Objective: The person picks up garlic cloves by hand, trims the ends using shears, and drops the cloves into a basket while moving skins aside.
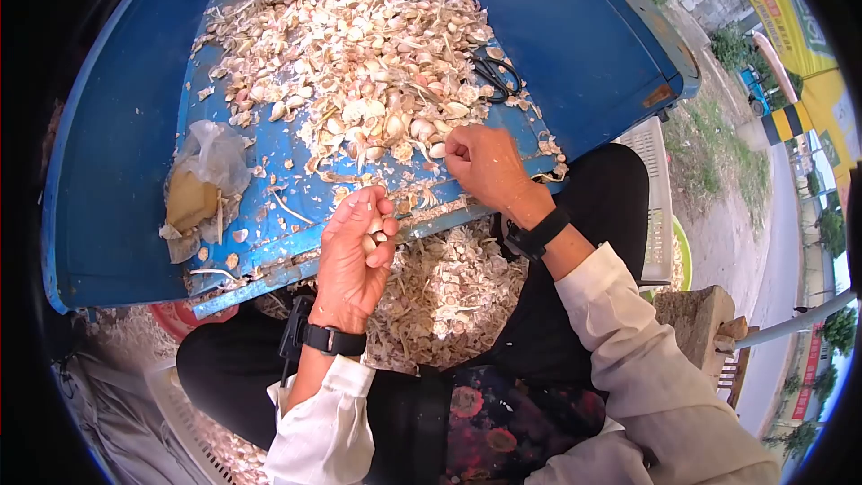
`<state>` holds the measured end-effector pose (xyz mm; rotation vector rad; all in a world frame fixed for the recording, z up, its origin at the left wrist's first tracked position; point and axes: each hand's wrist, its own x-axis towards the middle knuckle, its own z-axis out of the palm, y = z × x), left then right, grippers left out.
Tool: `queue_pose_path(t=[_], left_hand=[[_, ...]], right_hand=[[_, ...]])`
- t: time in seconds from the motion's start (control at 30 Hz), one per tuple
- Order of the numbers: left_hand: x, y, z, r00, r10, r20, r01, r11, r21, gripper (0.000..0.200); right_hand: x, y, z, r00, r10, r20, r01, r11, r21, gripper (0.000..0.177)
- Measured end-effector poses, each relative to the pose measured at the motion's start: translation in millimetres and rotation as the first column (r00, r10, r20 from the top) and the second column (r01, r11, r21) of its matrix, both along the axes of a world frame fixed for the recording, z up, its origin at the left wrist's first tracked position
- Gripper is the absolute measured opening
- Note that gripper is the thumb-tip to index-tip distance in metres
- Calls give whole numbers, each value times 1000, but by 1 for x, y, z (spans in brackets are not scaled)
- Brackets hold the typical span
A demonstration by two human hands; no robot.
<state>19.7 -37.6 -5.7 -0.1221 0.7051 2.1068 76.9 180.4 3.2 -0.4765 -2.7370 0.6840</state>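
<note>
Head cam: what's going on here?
A seated person works at a blue surface covered with a garlic pile of cloves and skins. The left hand holds a few cloves at the near edge. The right hand is curled shut at the pile's edge; what it grips is hidden. Scissors lie beside the pile, and a plastic bag on the left.

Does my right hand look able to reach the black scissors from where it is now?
Probably yes: the right hand sits at the edge of the garlic pile, and the scissors lie uncovered just beyond it.
</note>
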Motion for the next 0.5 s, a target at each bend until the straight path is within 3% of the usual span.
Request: queue_pose_path(t=[0.03, 0.07, 0.13, 0.2, 0.37, 0.43, 0.47, 0.5], left_hand=[[0, 0, 1, 999, -2, -37, 0, 999, -34, 24], [1, 2, -1, 997, 0, -77, -6, 997, -78, 26], [4, 8, 3, 989, -20, -148, -2, 989, -146, 28], [12, 16, 11, 964, -45, -260, -29, 962, -272, 31], [19, 18, 8, 941, -23, -339, -89, 946, -312, 26], [14, 10, 4, 993, -16, -121, 4, 996, -92, 19], [13, 7, 6, 1000, -19, -10, 18, 998, -65, 18], [12, 3, 7, 1000, -22, -7, 21, 997, -68, 18]], right_hand=[[2, -1, 3, 1000, 4, 3, -4, 1000, 2, 11], [6, -1, 6, 998, -62, 8, 62, 956, -287, 10], [10, -13, 32, 988, -142, 62, 144, 688, -711, 10], [13, -23, 45, 997, -67, 49, 83, 748, -659, 9], [14, -55, 57, 991, 128, -34, -129, 880, -457, 7], [14, -52, 51, 990, 138, -13, -106, 698, -709, 7], [14, -46, 54, 993, 116, 27, -70, 755, -652, 9], [17, -36, 53, 993, 113, 29, -67, 753, -655, 9]])
